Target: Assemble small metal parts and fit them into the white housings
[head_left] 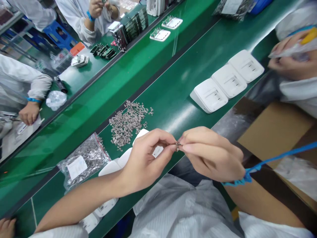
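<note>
Fingertip to fingertip, my left hand (151, 155) and my right hand (210, 152) pinch a small metal clip (177, 145) between them, above the near edge of the green bench. Its exact form is too small to make out. Beyond my left hand lies a loose pile of small metal clips (128, 122). Several white plastic housings (109, 168) stand in a row under and beside my left forearm, partly hidden by it. A blue wrist strap (244, 178) with a cord circles my right wrist.
A clear bag of metal parts (84, 162) lies left of the pile. Three white housings (209, 96) stand at the right. A co-worker's hands (294, 53) hold a plastic piece there. Across the green conveyor belt (109, 89), other people handle circuit boards (102, 51). A cardboard box (274, 132) sits below right.
</note>
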Demonstrator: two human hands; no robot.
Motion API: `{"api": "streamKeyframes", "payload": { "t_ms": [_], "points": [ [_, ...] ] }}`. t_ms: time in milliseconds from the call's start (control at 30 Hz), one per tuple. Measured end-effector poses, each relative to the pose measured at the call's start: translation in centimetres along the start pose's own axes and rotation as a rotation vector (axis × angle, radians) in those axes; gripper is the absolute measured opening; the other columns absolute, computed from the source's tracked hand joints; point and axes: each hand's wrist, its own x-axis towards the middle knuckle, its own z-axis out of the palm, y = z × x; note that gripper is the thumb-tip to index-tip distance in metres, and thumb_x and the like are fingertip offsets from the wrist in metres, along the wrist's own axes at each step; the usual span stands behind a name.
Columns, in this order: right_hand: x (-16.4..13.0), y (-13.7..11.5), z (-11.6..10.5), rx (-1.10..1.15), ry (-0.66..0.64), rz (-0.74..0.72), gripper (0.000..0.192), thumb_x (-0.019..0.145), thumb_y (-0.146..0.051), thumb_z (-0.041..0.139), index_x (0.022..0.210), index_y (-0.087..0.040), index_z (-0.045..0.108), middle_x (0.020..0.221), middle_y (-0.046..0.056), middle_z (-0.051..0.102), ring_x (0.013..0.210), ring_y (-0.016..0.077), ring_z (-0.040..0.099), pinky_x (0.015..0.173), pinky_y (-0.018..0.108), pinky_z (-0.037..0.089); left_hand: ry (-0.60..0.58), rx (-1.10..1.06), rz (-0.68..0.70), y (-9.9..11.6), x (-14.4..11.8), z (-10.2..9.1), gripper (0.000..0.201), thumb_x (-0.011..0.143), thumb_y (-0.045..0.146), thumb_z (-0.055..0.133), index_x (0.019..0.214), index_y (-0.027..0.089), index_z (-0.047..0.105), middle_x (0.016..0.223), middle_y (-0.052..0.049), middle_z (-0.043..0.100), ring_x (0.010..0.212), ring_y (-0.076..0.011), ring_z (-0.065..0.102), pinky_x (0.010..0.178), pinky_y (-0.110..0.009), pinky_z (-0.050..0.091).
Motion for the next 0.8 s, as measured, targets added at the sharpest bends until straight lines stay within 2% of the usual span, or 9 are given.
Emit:
{"api": "streamKeyframes", "payload": {
  "t_ms": [133, 200, 300, 467, 533, 567, 667, 733, 800],
  "points": [
    [-0.1, -0.7, 0.6, 0.121, -0.007, 0.048, 0.028, 0.084, -0.013, 0.071, 0.106, -0.03, 0.066, 0.093, 0.005, 0.067, 0.08, 0.0213, 0.069, 0.069, 0.038, 0.061, 0.086, 0.261, 0.286, -0.9, 0.1, 0.0, 0.023, 0.087, 0.006, 0.063, 0.101, 0.024, 0.063, 0.095, -0.004, 0.072, 0.091, -0.0161, 0.069, 0.077, -0.031, 0.06],
    [-0.2, -0.6, 0.8, 0.142, 0.012, 0.106, 0.026, 0.085, -0.012, 0.07, 0.105, -0.029, 0.066, 0.093, 0.006, 0.066, 0.081, 0.021, 0.068, 0.068, 0.037, 0.061, 0.094, 0.268, 0.336, -1.2, 0.2, 0.1, 0.024, 0.086, 0.003, 0.063, 0.1, 0.023, 0.063, 0.095, -0.003, 0.072, 0.09, -0.0151, 0.069, 0.077, -0.03, 0.06],
    [-0.5, -0.4, 1.2, 0.131, 0.035, 0.124, 0.025, 0.086, -0.01, 0.068, 0.103, -0.028, 0.067, 0.09, 0.005, 0.068, 0.081, 0.0207, 0.068, 0.067, 0.036, 0.06, 0.097, 0.161, 0.25, -1.3, 0.3, 0.3, 0.02, 0.086, 0.006, 0.066, 0.096, 0.023, 0.065, 0.094, -0.004, 0.072, 0.088, -0.0158, 0.068, 0.075, -0.031, 0.06],
    [-0.7, -0.6, 1.6, -0.056, 0.087, -0.015, 0.034, 0.083, -0.005, 0.066, 0.106, -0.03, 0.066, 0.092, 0.004, 0.071, 0.079, 0.0204, 0.069, 0.068, 0.035, 0.06, 0.124, -0.115, -0.012, -1.4, 0.5, 1.1, 0.011, 0.085, 0.012, 0.069, 0.088, 0.021, 0.064, 0.092, -0.005, 0.07, 0.086, -0.0156, 0.068, 0.072, -0.029, 0.059],
    [-0.8, -0.5, 1.7, -0.084, 0.093, -0.044, 0.034, 0.082, -0.004, 0.065, 0.105, -0.029, 0.066, 0.092, 0.004, 0.07, 0.079, 0.02, 0.069, 0.068, 0.035, 0.06, 0.132, -0.09, -0.033, -1.8, 0.6, 1.2, 0.011, 0.085, 0.011, 0.068, 0.089, 0.021, 0.064, 0.091, -0.004, 0.069, 0.083, -0.0144, 0.068, 0.071, -0.027, 0.059],
    [-0.8, -0.4, 1.8, -0.07, 0.096, -0.027, 0.033, 0.082, -0.004, 0.065, 0.104, -0.029, 0.065, 0.091, 0.004, 0.07, 0.08, 0.0201, 0.068, 0.069, 0.035, 0.059, 0.137, -0.023, 0.002, -2.1, 0.6, 1.1, 0.012, 0.085, 0.011, 0.068, 0.091, 0.021, 0.064, 0.09, -0.004, 0.069, 0.082, -0.014, 0.068, 0.071, -0.027, 0.059],
    [-0.8, -0.1, 2.1, 0.077, 0.101, 0.147, 0.024, 0.087, -0.008, 0.064, 0.102, -0.026, 0.063, 0.093, 0.005, 0.068, 0.087, 0.0205, 0.067, 0.076, 0.035, 0.059, 0.138, 0.324, 0.317, -2.8, 0.9, 0.6, 0.02, 0.086, 0.006, 0.065, 0.1, 0.02, 0.065, 0.094, -0.005, 0.07, 0.086, -0.0158, 0.067, 0.074, -0.03, 0.059],
    [-0.8, 0.1, 2.5, 0.248, 0.088, 0.314, 0.014, 0.092, -0.014, 0.06, 0.101, -0.025, 0.059, 0.097, 0.005, 0.066, 0.091, 0.019, 0.066, 0.079, 0.033, 0.058, 0.094, 0.628, 0.62, -3.0, 1.3, 0.1, 0.025, 0.085, 0.004, 0.065, 0.107, 0.016, 0.064, 0.099, -0.011, 0.071, 0.093, -0.0217, 0.067, 0.075, -0.036, 0.059],
    [-0.7, 0.6, 3.1, 0.397, 0.083, 0.446, 0.004, 0.097, -0.021, 0.056, 0.099, -0.024, 0.056, 0.098, 0.005, 0.064, 0.091, 0.0164, 0.066, 0.079, 0.029, 0.057, 0.054, 0.933, 0.86, -3.2, 1.9, -0.2, 0.027, 0.082, 0.002, 0.068, 0.109, 0.007, 0.065, 0.1, -0.019, 0.07, 0.094, -0.0293, 0.067, 0.072, -0.042, 0.059]
  ]
}}
